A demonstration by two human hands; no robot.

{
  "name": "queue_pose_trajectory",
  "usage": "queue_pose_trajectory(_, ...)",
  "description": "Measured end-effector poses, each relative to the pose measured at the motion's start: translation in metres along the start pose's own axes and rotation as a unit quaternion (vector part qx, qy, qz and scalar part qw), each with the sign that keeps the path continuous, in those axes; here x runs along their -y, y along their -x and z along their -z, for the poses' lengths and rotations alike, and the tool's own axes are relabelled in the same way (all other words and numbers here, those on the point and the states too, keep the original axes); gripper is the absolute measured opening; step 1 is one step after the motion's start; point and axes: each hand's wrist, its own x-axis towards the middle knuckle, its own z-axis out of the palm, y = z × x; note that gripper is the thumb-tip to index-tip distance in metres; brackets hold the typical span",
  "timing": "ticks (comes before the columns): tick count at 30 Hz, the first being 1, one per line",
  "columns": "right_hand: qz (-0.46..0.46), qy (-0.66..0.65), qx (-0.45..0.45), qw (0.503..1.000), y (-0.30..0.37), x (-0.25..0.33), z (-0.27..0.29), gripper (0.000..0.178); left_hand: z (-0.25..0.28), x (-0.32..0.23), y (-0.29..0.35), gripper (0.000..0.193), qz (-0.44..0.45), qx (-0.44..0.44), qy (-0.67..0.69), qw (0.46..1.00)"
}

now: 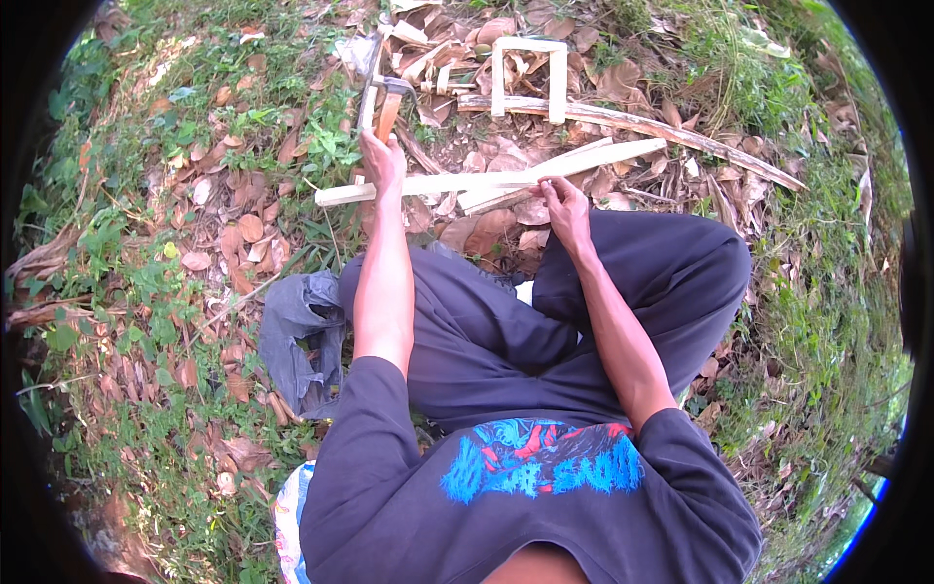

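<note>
Ahead of my left knee, my left hand point(382, 161) is closed around the lower end of a tool with a long grey metal bar point(369, 102) and an orange-brown piece point(389, 115); its exact kind is unclear. Below that hand, a pale squared wooden strip point(438, 184) runs crosswise, passing under my left wrist. With its fingertips, my right hand point(564, 209) pinches the strip near its right end. Another pale split length of wood point(618, 154) lies slantwise on the leaves behind the right hand, partly beneath the strip.
A pale three-sided wooden frame point(530, 45) stands at the back, by a long curved rough stick point(671, 127). Wood shavings point(428, 63) lie behind the tool. A dark plastic bag point(297, 336) sits beside my left leg. Dry leaves and grass surround my crossed legs.
</note>
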Motion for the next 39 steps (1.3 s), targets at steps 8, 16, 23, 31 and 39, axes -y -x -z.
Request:
queue_pose_trajectory(8, 0.008, 0.004, 0.029, 1.0, 0.01, 0.024, 0.005, 0.023, 0.074, -0.115, -0.01, 0.029, -0.137, -0.089, 0.009, 0.987)
queue_pose_trajectory(16, 0.036, -0.226, 0.077, 0.97, 0.02, 0.089, 0.006, 0.047, 0.04, -0.215, 0.132, 0.038, -0.072, 0.202, 0.423, 0.88)
queue_pose_trajectory(23, 0.024, -0.068, 0.017, 0.997, 0.022, 0.066, 0.026, 0.034, 0.018, -0.22, 0.183, 0.036, -0.2, 0.286, 0.395, 0.85)
queue_pose_trajectory(31, -0.034, -0.071, -0.077, 0.994, -0.011, 0.091, 0.052, 0.032, 0.024, -0.154, 0.107, 0.028, -0.173, 0.384, 0.091, 0.902)
queue_pose_trajectory(39, -0.052, -0.125, -0.032, 0.99, -0.005, 0.068, 0.051, 0.027, -0.023, -0.094, 0.115, 0.021, -0.207, 0.307, 0.018, 0.929)
